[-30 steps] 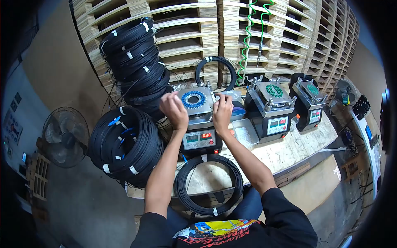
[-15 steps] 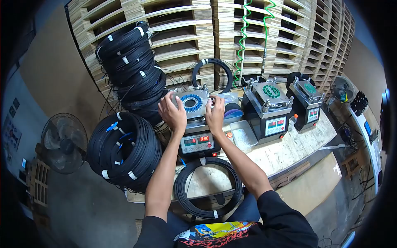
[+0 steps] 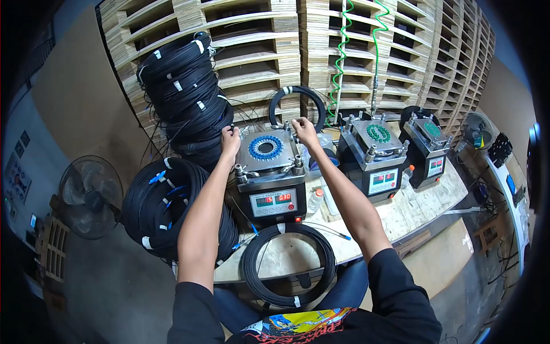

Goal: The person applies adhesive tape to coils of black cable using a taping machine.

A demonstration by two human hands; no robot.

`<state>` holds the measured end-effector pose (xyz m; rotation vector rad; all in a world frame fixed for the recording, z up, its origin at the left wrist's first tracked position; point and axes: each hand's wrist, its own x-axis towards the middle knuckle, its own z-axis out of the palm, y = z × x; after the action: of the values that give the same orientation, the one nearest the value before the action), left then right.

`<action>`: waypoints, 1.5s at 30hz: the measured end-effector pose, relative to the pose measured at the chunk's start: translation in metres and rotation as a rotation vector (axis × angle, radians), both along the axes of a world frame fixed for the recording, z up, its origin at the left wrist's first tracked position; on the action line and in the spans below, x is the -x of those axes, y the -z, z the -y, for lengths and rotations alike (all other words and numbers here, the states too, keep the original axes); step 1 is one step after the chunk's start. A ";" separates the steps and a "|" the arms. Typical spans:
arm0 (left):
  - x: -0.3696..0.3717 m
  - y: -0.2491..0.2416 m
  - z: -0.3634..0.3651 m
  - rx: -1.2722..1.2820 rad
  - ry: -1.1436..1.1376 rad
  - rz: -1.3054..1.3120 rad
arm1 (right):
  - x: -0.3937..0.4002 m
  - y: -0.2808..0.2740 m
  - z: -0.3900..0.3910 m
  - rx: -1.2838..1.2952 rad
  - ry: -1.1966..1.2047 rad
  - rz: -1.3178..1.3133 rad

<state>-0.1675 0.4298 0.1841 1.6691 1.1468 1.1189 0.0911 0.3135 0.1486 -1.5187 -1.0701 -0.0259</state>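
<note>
In front of me stands a bench polishing machine [image 3: 272,202] with a lit red digit panel. Its square metal plate [image 3: 252,163] carries a ring of blue connectors [image 3: 266,148] around a central hole. My left hand [image 3: 230,140] is closed beside the plate's far left corner, a small dark tip showing at its fingers. At the far right corner, my right hand [image 3: 305,132] has its fingers curled together; what they hold, if anything, is hidden. Clamp knobs [image 3: 297,165] stand at the plate's corners. A coil of black cable [image 3: 250,261] lies before the machine.
Stacked black cable coils [image 3: 186,97] and another large coil pile [image 3: 152,206] stand left. Two similar machines [image 3: 381,182] with green connectors are on the right. An orange-capped bottle [image 3: 315,202] stands near my right forearm. Wooden pallets [image 3: 252,34] rise behind; a fan [image 3: 89,198] is at left.
Both hands have moved off the plate's sides outward to its far corners, the right one rising, and the fingers have curled in. The left panel number has changed from 5 to 15.
</note>
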 end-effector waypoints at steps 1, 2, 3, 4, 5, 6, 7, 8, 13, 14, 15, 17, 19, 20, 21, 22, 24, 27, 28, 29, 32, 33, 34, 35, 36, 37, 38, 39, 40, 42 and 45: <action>0.001 -0.002 0.001 0.002 0.027 -0.010 | -0.003 -0.001 -0.004 0.000 0.000 0.003; 0.002 -0.005 0.001 0.000 0.025 -0.006 | -0.005 -0.003 -0.009 0.089 -0.010 -0.053; 0.000 -0.003 -0.007 0.061 0.039 -0.030 | -0.006 -0.007 -0.015 0.175 -0.020 -0.107; -0.002 -0.001 -0.016 0.122 0.054 -0.053 | -0.005 -0.008 -0.020 0.170 -0.021 -0.101; -0.004 0.003 -0.023 0.147 0.055 -0.049 | -0.003 -0.006 -0.023 0.170 -0.006 -0.066; -0.006 -0.002 -0.019 0.142 0.058 -0.043 | -0.002 -0.004 -0.025 0.169 0.010 -0.030; -0.008 -0.010 -0.012 0.190 0.062 -0.052 | 0.001 -0.008 -0.024 0.252 -0.015 -0.075; -0.008 -0.017 -0.005 0.239 0.066 -0.061 | 0.005 -0.008 -0.020 0.197 -0.047 -0.113; -0.019 0.010 -0.028 0.037 0.106 -0.027 | -0.007 -0.006 -0.028 0.177 -0.198 -0.202; -0.021 0.009 -0.026 0.026 0.064 -0.081 | -0.003 -0.009 -0.027 0.104 -0.265 -0.240; -0.020 0.009 -0.023 -0.017 0.060 -0.054 | 0.000 -0.008 -0.027 0.071 -0.277 -0.232; -0.018 0.010 -0.019 -0.087 0.058 -0.024 | 0.001 -0.001 -0.033 0.013 -0.324 -0.192; -0.019 0.015 -0.021 -0.101 0.085 -0.003 | 0.015 -0.011 -0.021 0.033 -0.337 -0.168; -0.018 0.016 -0.024 -0.058 0.128 -0.011 | 0.014 -0.010 -0.024 0.028 -0.345 -0.149; -0.019 0.014 -0.023 -0.039 0.121 -0.012 | 0.013 -0.009 -0.028 0.014 -0.359 -0.170; -0.021 0.017 -0.026 -0.022 0.114 -0.013 | 0.015 -0.013 -0.025 0.041 -0.344 -0.173; -0.023 0.018 -0.026 -0.040 0.115 -0.012 | 0.018 -0.018 -0.025 0.058 -0.335 -0.182; -0.021 0.011 -0.026 0.079 0.155 -0.048 | 0.016 -0.009 -0.030 0.002 -0.366 -0.193; -0.023 0.013 -0.031 0.081 0.156 -0.050 | 0.018 -0.012 -0.028 -0.055 -0.374 -0.221; -0.025 0.016 -0.033 0.054 0.130 -0.010 | 0.019 -0.016 -0.024 0.043 -0.354 -0.231; -0.033 0.024 -0.044 -0.020 0.061 -0.009 | 0.020 -0.013 -0.031 0.168 -0.109 -0.150; -0.035 0.017 -0.033 -0.070 -0.062 -0.123 | 0.021 -0.007 -0.031 0.063 -0.056 -0.031; -0.036 0.010 -0.029 -0.123 -0.187 -0.233 | 0.022 -0.006 -0.032 0.059 -0.054 -0.065; -0.034 0.005 -0.025 -0.015 -0.183 -0.319 | 0.022 -0.004 -0.030 0.077 0.035 -0.064; -0.034 0.004 -0.014 -0.083 -0.227 -0.380 | 0.031 -0.009 -0.021 0.096 0.121 -0.068; -0.030 0.003 -0.004 -0.096 -0.229 -0.384 | 0.035 -0.013 -0.015 0.104 0.141 -0.063; -0.025 0.006 0.006 -0.104 -0.231 -0.394 | 0.036 -0.013 -0.006 0.118 0.159 -0.062; -0.016 -0.011 0.028 -0.049 -0.233 -0.196 | 0.029 -0.002 -0.004 0.082 0.087 -0.028; -0.005 -0.024 0.038 -0.050 -0.239 -0.199 | 0.035 -0.013 0.015 0.159 0.018 -0.120; 0.009 -0.041 0.058 -0.395 -0.033 -0.022 | 0.025 0.005 0.028 -0.002 -0.051 -0.022; 0.032 -0.057 0.109 -0.605 0.116 -0.030 | 0.047 -0.008 0.093 -0.004 -0.220 -0.193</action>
<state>-0.1995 0.3206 0.2411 2.1780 0.7497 1.4615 0.0445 0.2205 0.1563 -1.3616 -1.0736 0.2664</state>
